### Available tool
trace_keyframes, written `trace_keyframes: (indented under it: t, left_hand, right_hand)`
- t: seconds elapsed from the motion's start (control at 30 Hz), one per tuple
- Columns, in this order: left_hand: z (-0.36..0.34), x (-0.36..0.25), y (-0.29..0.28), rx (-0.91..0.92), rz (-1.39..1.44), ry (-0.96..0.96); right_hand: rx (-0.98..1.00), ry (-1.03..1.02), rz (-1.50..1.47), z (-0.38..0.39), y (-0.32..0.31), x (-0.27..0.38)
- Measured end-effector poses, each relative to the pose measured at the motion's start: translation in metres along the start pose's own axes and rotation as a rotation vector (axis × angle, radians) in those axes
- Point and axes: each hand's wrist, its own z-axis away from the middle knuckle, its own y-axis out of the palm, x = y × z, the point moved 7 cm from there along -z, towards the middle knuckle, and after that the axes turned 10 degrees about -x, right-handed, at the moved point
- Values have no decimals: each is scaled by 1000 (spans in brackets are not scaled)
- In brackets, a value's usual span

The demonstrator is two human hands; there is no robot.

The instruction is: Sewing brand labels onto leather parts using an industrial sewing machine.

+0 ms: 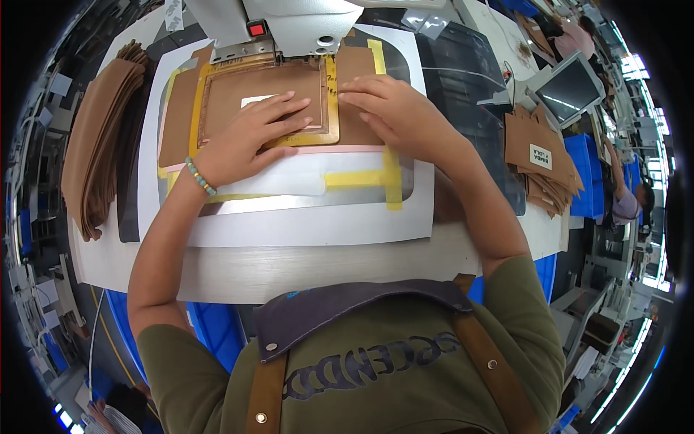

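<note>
A flat brown fabric piece [359,124] lies under the sewing machine head [289,25]. On top of it rests a yellow-edged rectangular frame [331,87], and inside the frame a white label [254,102] is partly covered by my fingers. My left hand [253,134] reaches across the frame's lower left edge, fingers stretched out over the fabric inside. To the right of the frame my right hand [394,112] lies with extended fingers, its fingertips on the brown fabric by the frame's edge. Neither hand grips anything.
A stack of brown fabric pieces [101,145] stands at the left. At the right lies a pile of brown pieces with white labels [535,145], near a tilted screen [567,88] and blue bins [584,173]. White sheet [303,228] and yellow tape [354,179] surround the work.
</note>
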Motion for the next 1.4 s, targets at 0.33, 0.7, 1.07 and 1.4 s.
trace_keyframes:
  t: [0.33,0.7,1.07,1.4]
  left_hand:
    - [-13,7,-1,-1,-50,16]
    - [-35,28,-5,-36,-128,38]
    - [-56,54,-2,-27,-33,-116]
    - [-28,84,-28,-274,10,-266]
  right_hand:
    - [-205,134,62,39,-17,-50]
    - [-271,240,8,43,-16,-59]
    - [-271,234,4,43,-15,-65]
    - [-203,234,-38,44,-17,-60]
